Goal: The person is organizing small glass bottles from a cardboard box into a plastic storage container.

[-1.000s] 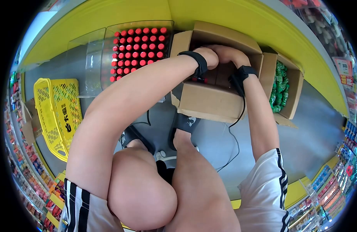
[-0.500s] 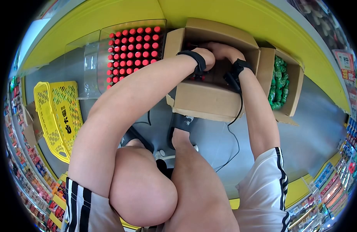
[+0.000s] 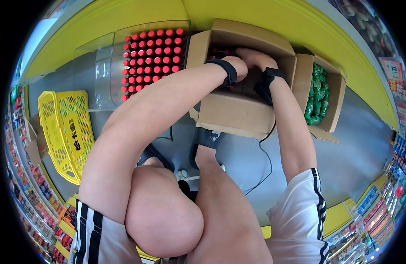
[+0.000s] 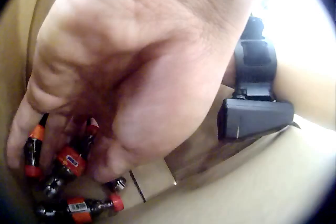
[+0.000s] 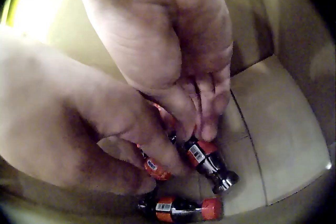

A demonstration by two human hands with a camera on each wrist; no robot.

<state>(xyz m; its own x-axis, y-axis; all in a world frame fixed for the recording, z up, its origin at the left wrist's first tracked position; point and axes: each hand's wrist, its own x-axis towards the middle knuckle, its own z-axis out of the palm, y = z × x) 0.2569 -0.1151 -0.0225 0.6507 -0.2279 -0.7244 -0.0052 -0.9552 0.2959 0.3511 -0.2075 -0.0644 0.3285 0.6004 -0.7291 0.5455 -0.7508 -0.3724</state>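
In the upper-centre carton (image 3: 236,113), the left hand (image 4: 128,71) grasps a red-labelled bottle (image 4: 70,162); the right hand's (image 5: 173,45) fingers pinch a second bottle (image 5: 209,163).

On the grey floor (image 3: 343,149) we see a yellow basket (image 3: 57,149) at nine o'clock, a clear bin (image 3: 104,83) at eleven, an open cardboard box (image 3: 238,114) at one, a smaller box (image 3: 336,103) past two and a dark cable (image 3: 269,159) at four.

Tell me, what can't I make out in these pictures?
Number of bottles in the box: left wrist view, left hand hides part of the inside.
Left hand's fingertips: head view, hidden behind the hand itself.
Label wording: right wrist view, too small and blurred.
Total of red caps: head view, left arm blocks part.
Shelf goods: head view, too small.
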